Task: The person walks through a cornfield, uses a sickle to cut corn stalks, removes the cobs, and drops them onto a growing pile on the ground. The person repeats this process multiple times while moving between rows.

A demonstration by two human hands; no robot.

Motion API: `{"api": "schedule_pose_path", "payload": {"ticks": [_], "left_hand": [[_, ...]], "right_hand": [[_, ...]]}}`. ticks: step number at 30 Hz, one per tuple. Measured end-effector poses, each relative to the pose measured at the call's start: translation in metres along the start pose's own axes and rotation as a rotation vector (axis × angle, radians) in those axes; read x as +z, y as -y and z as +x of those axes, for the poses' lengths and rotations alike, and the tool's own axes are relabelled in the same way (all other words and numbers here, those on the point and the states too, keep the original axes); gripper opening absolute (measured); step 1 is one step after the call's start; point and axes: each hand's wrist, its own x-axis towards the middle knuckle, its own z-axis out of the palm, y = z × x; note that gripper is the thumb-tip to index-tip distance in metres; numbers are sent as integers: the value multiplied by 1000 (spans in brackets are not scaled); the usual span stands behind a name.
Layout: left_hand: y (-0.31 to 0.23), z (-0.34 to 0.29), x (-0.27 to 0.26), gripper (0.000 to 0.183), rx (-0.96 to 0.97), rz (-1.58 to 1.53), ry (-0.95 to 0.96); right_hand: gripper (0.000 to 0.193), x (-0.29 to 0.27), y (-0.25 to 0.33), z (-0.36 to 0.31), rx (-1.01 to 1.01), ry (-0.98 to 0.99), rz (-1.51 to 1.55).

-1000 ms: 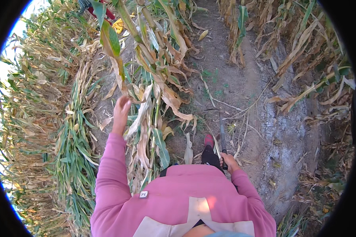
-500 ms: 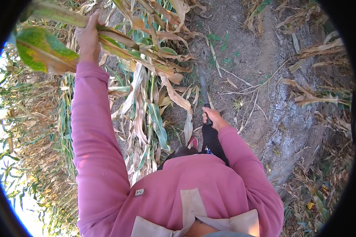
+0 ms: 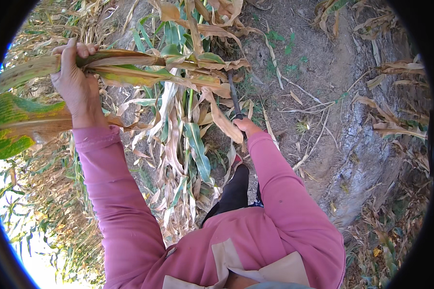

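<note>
Far end of the long-handled tool [image 3: 234, 94], beyond the right hand [image 3: 248, 126], hidden behind dry leaves [image 3: 237, 63]. Left of the left hand [image 3: 78, 89], corn stalk [image 3: 29, 72] and yellow-green leaf [image 3: 21, 123] both cut off by the picture's dark rim.

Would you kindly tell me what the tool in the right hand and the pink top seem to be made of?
The tool: its slim grey shaft looks like dull metal, though wood is possible. The pink top: probably soft fabric with a matt finish, judging by its creases.
</note>
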Motion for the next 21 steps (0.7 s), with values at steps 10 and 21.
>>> {"api": "schedule_pose_path", "payload": {"ticks": [10, 21], "left_hand": [[-17, -53, -37, 14, 13, -32, -40], [-37, -176, -195, 14, -197, -30, -545]], "right_hand": [[46, 58, -135, 23, 1, 20, 173], [20, -16, -167, -352, 255, 91, 559]]}}
